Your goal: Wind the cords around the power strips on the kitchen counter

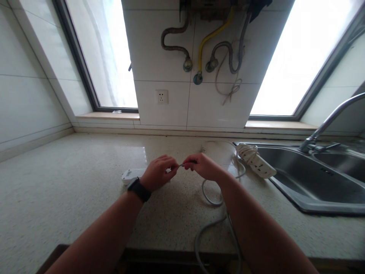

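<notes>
My left hand (161, 171), with a dark watch on the wrist, is closed in a pinch above the counter. Its fingertips meet a small thin metallic piece (181, 165) that spans the gap to my right hand (203, 166). The right fingers are also pinched around this piece, and something dark shows between them; its kind is too small to tell. A white power strip (131, 175) lies on the counter behind my left hand and wrist, partly hidden. A pale grey cable (212, 201) loops beneath my right forearm and hangs over the front edge.
Another white power strip (261, 165), its cord wound around one end, rests on the rim of the steel sink (302, 179). A faucet (310, 142) stands behind the sink. A wall socket (161, 97) and hoses with a yellow pipe (212, 34) are on the tiled wall.
</notes>
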Tool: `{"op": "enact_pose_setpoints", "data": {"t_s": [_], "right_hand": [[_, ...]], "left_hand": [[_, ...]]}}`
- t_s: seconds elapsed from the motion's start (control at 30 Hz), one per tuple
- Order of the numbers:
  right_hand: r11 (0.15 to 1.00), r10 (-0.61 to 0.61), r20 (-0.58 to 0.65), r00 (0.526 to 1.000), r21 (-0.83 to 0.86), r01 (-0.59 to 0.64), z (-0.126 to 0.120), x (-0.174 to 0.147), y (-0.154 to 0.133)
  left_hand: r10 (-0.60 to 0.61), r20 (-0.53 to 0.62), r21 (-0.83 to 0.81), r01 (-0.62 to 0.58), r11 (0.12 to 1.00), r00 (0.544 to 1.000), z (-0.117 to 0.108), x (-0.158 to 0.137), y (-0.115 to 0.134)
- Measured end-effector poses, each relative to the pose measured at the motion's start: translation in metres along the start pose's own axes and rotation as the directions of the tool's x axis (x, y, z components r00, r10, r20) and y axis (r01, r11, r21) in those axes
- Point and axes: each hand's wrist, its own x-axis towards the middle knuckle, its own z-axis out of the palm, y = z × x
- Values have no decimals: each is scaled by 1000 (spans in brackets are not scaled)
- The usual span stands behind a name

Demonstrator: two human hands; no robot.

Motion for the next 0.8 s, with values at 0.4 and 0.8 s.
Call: {"op": "enact_pose_setpoints", "data": {"t_s": [0.4,0.8], "right_hand": [[994,-16,-66,998,-109,9,-4,-3,-12],[986,3,-308,951,158,48,-5,0,-13]], "left_hand": [[-103,75,80,97,992,992,6,-1,-10],[-438,-3,127,435,892,899,-15,-5,-28]]}}
